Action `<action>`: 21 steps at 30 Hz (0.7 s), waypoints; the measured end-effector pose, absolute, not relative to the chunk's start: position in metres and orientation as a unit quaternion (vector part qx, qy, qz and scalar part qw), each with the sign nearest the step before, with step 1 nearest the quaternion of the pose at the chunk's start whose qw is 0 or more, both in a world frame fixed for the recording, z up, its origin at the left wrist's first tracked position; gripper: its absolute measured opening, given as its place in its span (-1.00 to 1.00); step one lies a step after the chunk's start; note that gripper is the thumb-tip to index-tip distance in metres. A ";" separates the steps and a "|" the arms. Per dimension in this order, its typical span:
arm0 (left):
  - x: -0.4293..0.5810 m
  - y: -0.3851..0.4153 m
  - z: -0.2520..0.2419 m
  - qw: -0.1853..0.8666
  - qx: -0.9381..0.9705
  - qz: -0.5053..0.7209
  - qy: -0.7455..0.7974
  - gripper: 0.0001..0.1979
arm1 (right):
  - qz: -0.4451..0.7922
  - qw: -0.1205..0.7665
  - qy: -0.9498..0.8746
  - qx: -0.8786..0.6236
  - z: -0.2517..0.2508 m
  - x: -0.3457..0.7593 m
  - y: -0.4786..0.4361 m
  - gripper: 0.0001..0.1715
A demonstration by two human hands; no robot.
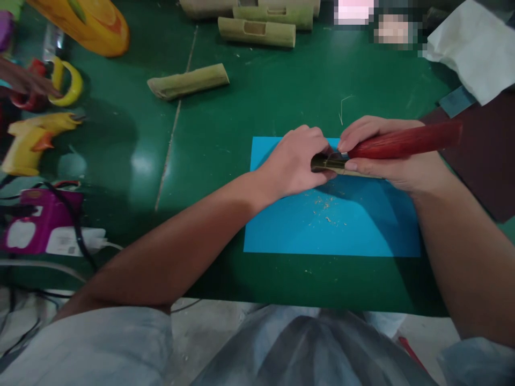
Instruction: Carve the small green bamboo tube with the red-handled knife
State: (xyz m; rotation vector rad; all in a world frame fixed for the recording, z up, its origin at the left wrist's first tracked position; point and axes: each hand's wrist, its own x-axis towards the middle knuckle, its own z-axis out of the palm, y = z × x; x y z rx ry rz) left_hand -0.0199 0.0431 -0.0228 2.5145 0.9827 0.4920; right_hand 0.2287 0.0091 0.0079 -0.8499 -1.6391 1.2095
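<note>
Red-handled tool [410,140], right of centre, sits in your right hand [408,168], fingers closed around it; your left hand [295,161] clasps the bamboo [319,164]

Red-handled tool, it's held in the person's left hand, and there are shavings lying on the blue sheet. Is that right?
Not quite: the red-handled tool is in the right hand, not the left. The head view shows the left hand gripping the bamboo piece instead. The shavings do lie on the blue sheet.
</note>
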 end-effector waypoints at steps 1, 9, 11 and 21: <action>-0.020 0.043 -0.023 0.197 0.897 0.177 0.354 -0.75 | 0.488 0.447 -0.663 -0.349 0.008 0.229 0.009 -0.77; -0.020 0.044 -0.023 0.201 0.895 0.174 0.359 -0.76 | 0.495 0.470 -0.618 -0.390 0.004 0.223 0.007 -0.67; -0.021 0.044 -0.023 0.201 0.895 0.176 0.357 -0.77 | 0.499 0.465 -0.619 -0.390 0.005 0.223 0.007 -0.70; -0.021 0.041 -0.020 0.202 0.891 0.176 0.366 -0.76 | 0.497 0.444 -0.622 -0.411 0.009 0.224 0.006 -0.67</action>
